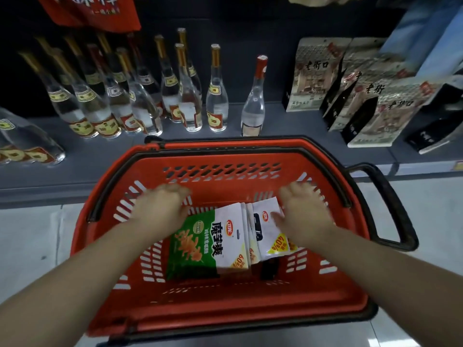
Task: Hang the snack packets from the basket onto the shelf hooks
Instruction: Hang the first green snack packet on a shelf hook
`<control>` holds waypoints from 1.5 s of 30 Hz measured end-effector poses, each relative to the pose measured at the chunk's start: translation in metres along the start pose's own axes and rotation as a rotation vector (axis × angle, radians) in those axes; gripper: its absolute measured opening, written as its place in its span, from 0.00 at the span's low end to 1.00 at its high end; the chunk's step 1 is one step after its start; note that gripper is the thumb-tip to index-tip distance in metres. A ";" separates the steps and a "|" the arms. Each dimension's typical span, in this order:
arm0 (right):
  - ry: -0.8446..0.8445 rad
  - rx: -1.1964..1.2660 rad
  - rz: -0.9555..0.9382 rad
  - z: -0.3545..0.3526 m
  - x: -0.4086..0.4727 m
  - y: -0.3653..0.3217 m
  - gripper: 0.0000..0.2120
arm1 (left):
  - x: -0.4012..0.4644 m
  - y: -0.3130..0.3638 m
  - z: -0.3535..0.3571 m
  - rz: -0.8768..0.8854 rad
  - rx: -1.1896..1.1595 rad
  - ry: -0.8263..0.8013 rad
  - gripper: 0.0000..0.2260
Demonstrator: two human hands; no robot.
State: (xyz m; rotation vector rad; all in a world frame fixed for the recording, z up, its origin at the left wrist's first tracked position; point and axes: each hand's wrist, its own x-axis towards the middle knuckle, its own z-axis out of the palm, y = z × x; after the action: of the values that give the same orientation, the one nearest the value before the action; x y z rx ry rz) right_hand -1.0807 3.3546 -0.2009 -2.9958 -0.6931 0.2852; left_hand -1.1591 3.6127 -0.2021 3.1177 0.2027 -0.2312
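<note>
Shop shelf of bottles; red basket holds snack packets; left hand and right hand spread open, blurred, above them.

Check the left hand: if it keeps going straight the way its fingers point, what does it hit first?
Probably the far wall of the red basket. The left hand is blurred, above the green-and-white snack packet, fingers aimed forward toward the perforated wall. Depth is unclear, so it might pass over the rim instead.
</note>
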 end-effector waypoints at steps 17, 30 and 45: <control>-0.412 0.409 -0.019 0.106 0.023 -0.063 0.10 | 0.070 0.015 0.126 0.031 -0.389 -0.449 0.39; -0.246 1.347 0.166 0.070 0.034 -0.032 0.09 | 0.039 -0.035 0.045 -0.124 -1.329 -0.154 0.11; 0.160 1.268 0.001 -0.158 0.053 -0.048 0.04 | 0.036 -0.015 -0.163 -0.111 -1.569 0.350 0.08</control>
State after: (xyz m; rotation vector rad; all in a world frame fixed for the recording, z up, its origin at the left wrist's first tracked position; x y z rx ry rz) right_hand -1.0244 3.4199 -0.0499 -1.7754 -0.2833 0.3099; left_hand -1.1016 3.6354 -0.0467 1.5546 0.3282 0.3360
